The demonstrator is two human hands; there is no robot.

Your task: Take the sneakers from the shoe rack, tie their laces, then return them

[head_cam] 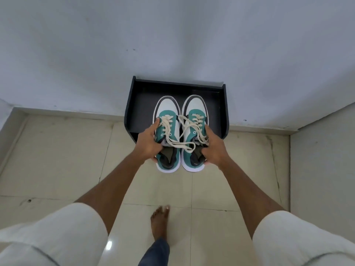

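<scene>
Each of the hands grips one teal-and-white sneaker: the left hand [148, 144] holds the left sneaker [167, 131], the right hand [212, 148] the right sneaker [194, 129], over the front of the black shoe rack [132, 112]. The cream laces [178, 143] hang loose, so tying and returning likely remain.

Left sneaker [166, 120] and right sneaker [196, 116]: teal uppers, white toe panels, dark grey trim, white soles, olive-dark lining. Laces [178, 144]: cream. Shoe rack [132, 108]: black, dark grey inside. Wall [172, 35]: plain pale grey-white. Floor [57, 160]: glossy cream tiles, thin dark grout lines, a few dark scuffs. Sleeves [57, 237]: white. Trouser leg [155, 252]: blue denim.
</scene>
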